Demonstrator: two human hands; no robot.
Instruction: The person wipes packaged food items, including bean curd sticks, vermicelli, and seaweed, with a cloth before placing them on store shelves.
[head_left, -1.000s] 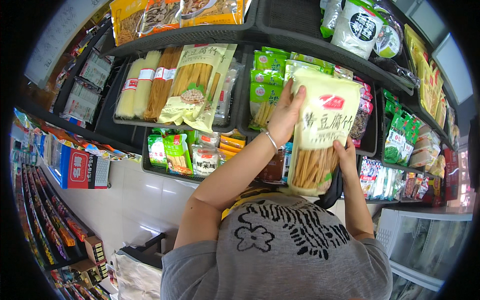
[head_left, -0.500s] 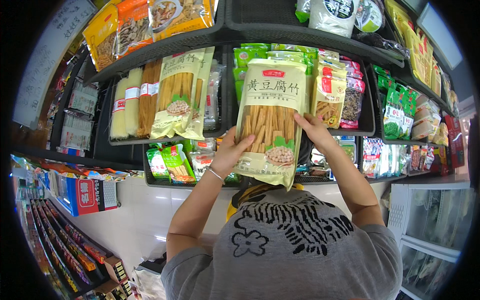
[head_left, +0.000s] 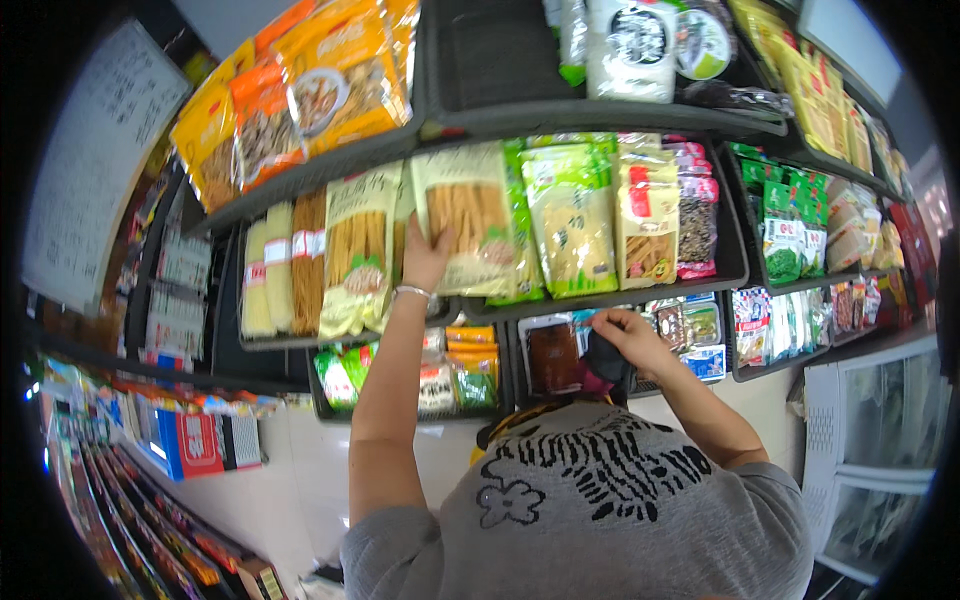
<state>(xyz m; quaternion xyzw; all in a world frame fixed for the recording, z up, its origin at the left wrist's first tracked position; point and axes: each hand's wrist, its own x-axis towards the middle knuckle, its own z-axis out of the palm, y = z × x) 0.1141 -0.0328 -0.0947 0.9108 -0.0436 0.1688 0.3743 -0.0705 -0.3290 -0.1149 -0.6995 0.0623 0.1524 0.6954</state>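
Toward the shelf at upper centre, my left hand (head_left: 428,258) grips the lower left side of a pale yellow bag of dried tofu sticks (head_left: 468,200). The bag stands upright, its brown sticks showing through a clear front. Just left of it is a similar bag of dried tofu sticks (head_left: 357,250) in the shelf tray. My right hand (head_left: 632,338) is off the bag, lower and to the right, with its fingers curled together. It is close to a dark object (head_left: 606,362) below it; whether anything is between the fingers is hidden.
Green-edged packets (head_left: 572,225) stand right of the held bag, beside a cream packet (head_left: 648,225). Bundled noodles (head_left: 278,270) are at the tray's left. Orange bags (head_left: 340,80) sit on the upper shelf, and a lower tray (head_left: 410,410) holds small packets. Glass-fronted cabinets (head_left: 885,420) stand at right.
The bag of dried tofu sticks has moved forward and left, to the shelf, in my left hand. My right hand has let go of it and come down. Green-edged packets behind it now show.
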